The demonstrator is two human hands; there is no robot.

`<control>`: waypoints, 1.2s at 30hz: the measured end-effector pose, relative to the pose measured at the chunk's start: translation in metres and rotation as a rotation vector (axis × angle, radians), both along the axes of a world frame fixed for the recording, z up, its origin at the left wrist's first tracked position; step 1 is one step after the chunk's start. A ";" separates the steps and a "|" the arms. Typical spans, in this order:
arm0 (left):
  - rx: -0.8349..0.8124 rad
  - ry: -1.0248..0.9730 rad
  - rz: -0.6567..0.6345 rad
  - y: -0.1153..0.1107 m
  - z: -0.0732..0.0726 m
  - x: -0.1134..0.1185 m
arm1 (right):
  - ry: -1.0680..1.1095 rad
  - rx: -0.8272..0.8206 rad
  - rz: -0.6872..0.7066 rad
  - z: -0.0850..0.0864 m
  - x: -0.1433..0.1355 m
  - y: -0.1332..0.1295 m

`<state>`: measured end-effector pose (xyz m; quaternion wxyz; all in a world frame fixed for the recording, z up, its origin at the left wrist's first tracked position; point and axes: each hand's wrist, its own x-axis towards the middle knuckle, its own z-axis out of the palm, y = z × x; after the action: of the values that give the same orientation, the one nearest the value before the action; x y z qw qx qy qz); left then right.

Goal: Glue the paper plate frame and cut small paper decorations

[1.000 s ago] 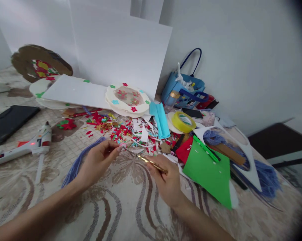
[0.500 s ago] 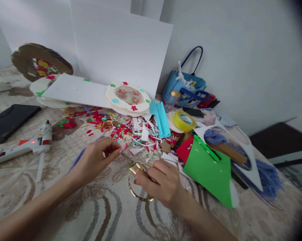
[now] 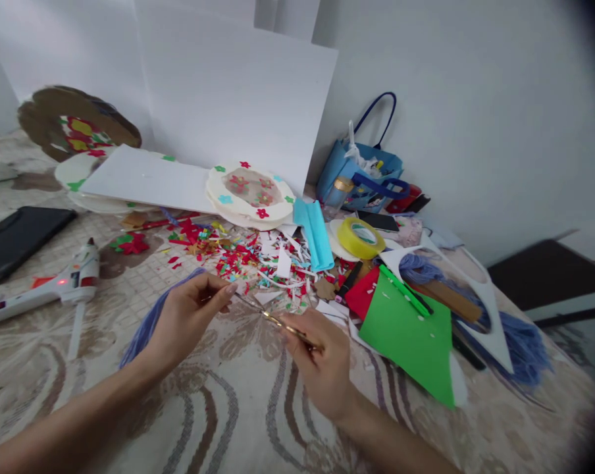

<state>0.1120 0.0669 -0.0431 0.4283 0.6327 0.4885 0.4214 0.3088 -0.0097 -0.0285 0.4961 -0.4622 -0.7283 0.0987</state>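
Observation:
My right hand (image 3: 322,362) grips small gold scissors (image 3: 272,318), blades pointing left toward my left fingertips. My left hand (image 3: 189,316) pinches something too small to make out at the blade tips, and rests over a bundle of blue yarn (image 3: 149,322) lying on the patterned cloth (image 3: 228,408). Just beyond both hands lies a heap of coloured paper scraps (image 3: 243,253).
A glue gun (image 3: 55,286) and a black phone (image 3: 16,237) lie at left. Decorated paper plates (image 3: 251,194), white boards (image 3: 144,178), a blue paper roll (image 3: 314,230), yellow tape (image 3: 361,237), green sheet (image 3: 411,336), more blue yarn (image 3: 519,336) and a blue bag (image 3: 361,174) crowd the back and right.
The scissors, turned flat with their handle loop showing half a second ago, are edge-on again with the blades raised toward my left fingertips. My left hand stays in place.

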 end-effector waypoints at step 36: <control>0.045 0.167 -0.097 0.001 -0.005 -0.004 | -0.080 0.028 0.031 0.004 0.011 0.005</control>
<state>0.1081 0.0683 -0.0480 0.3918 0.6980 0.4817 0.3567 0.3199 -0.0045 -0.0246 0.4716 -0.4474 -0.7559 0.0774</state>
